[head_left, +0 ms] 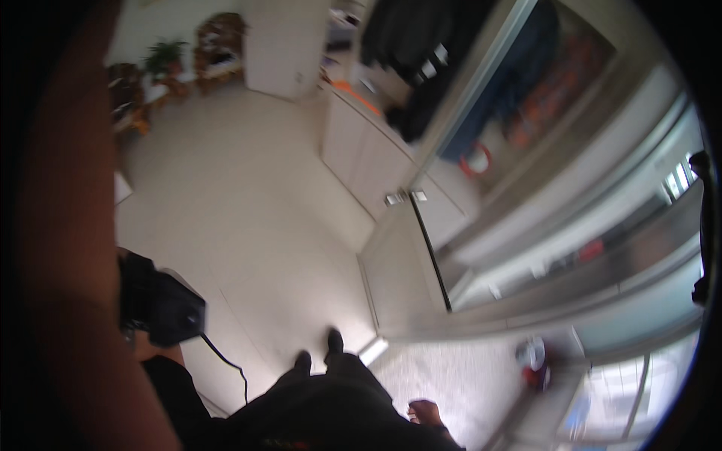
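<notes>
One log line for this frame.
left hand: holds black corded device | right hand: low by hip | standing on tiled floor by glass door

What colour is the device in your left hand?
Black, with a black cable; the device shows in the head view.

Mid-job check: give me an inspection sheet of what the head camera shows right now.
Surface: pale tiled floor; a speckled grey strip by the door threshold.
Job's things: black boxy device at the person's left side.
Clutter: small red and white object low by the door, too blurred to identify.
Grippers: left hand sits just under the device, mostly hidden, grip unclear; right hand hangs beside the dark trousers, nothing seen in it.
Cables: thin black cable runs from the device down to the trousers.
Surroundings: glass door with metal frame, white cabinets, potted plants.
</notes>
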A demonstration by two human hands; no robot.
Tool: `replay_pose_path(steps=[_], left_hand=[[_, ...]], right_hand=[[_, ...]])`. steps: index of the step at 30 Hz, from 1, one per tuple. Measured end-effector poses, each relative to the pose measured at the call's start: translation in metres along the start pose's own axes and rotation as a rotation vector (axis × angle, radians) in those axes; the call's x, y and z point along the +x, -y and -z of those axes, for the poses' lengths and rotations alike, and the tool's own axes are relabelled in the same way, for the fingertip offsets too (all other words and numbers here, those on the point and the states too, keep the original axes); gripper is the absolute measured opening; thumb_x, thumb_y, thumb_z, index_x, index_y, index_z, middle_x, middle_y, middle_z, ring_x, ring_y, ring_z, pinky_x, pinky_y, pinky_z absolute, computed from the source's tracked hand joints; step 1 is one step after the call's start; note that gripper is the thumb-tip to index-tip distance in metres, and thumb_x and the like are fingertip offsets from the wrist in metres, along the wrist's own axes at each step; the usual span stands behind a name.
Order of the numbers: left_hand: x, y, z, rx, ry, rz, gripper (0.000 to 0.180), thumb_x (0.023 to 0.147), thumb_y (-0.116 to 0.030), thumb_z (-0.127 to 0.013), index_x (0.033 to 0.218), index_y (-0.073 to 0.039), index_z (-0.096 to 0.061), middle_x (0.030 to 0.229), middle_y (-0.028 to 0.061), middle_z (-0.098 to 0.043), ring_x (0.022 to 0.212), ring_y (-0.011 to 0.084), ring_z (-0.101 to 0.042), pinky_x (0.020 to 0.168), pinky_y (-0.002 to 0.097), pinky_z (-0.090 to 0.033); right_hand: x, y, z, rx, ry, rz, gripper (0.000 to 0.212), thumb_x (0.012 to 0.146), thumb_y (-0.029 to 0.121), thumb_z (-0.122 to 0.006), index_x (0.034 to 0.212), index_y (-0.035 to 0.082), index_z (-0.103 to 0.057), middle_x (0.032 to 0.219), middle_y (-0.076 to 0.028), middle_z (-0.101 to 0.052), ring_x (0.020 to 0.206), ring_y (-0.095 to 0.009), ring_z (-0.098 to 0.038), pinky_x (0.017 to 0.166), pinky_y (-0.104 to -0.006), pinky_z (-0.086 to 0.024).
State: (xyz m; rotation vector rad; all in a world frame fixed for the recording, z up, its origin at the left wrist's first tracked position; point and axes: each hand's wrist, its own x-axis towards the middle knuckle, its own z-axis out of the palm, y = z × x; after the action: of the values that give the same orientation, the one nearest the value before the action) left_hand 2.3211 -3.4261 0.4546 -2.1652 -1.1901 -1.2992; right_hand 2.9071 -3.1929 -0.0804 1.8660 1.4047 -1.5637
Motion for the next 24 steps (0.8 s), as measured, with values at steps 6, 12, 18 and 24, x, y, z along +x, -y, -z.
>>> replay_pose_path(steps=[6, 12, 18, 24], left_hand=[[0.007, 0.043, -0.040, -0.162, -0.014, -0.023, 0.105, 0.077, -0.026, -0.099, 0.160, 0.001, -0.041, 0.154, 0.0214, -0.057, 0.136, 0.0337, -0.063, 0.107, 0.0459, -0.055], [-0.035, 0.062, -0.150, -0.436, 0.251, 0.612, 0.095, 0.085, -0.021, -0.095, 0.163, -0.001, -0.044, 0.149, 0.0213, -0.065, 0.131, 0.0303, -0.069, 0.105, 0.0416, -0.057], [-0.241, 0.046, -0.264, -0.516, 0.825, 1.150, 0.082, 0.094, -0.038, -0.087, 0.160, -0.006, -0.050, 0.137, 0.0223, -0.071, 0.125, 0.0306, -0.071, 0.104, 0.0428, -0.060], [-0.476, 0.007, -0.188, -0.166, 0.651, 1.747, 0.068, 0.089, -0.052, -0.083, 0.135, -0.002, -0.071, 0.116, 0.0156, -0.080, 0.109, 0.0288, -0.076, 0.096, 0.0397, -0.061]], right_hand=[[-0.037, -0.053, -0.084, -0.217, 0.096, 0.270, 0.048, 0.105, 0.048, -0.068, 0.109, 0.003, -0.082, 0.094, -0.012, -0.080, 0.088, -0.019, -0.077, 0.079, -0.0377, -0.061], [-0.072, -0.038, -0.075, -0.087, 0.006, 0.405, 0.040, 0.100, 0.033, -0.073, 0.097, -0.007, -0.078, 0.085, -0.015, -0.079, 0.072, -0.023, -0.078, 0.062, -0.0359, -0.062], [-0.006, 0.003, -0.068, 0.129, -0.116, 0.239, 0.038, 0.102, 0.034, -0.072, 0.094, -0.004, -0.074, 0.079, -0.014, -0.078, 0.065, -0.021, -0.076, 0.058, -0.0361, -0.063], [0.059, 0.093, -0.095, -0.204, 0.008, 0.420, 0.033, 0.092, 0.034, -0.069, 0.083, 0.003, -0.077, 0.074, -0.015, -0.077, 0.068, -0.025, -0.078, 0.069, -0.0421, -0.063]])
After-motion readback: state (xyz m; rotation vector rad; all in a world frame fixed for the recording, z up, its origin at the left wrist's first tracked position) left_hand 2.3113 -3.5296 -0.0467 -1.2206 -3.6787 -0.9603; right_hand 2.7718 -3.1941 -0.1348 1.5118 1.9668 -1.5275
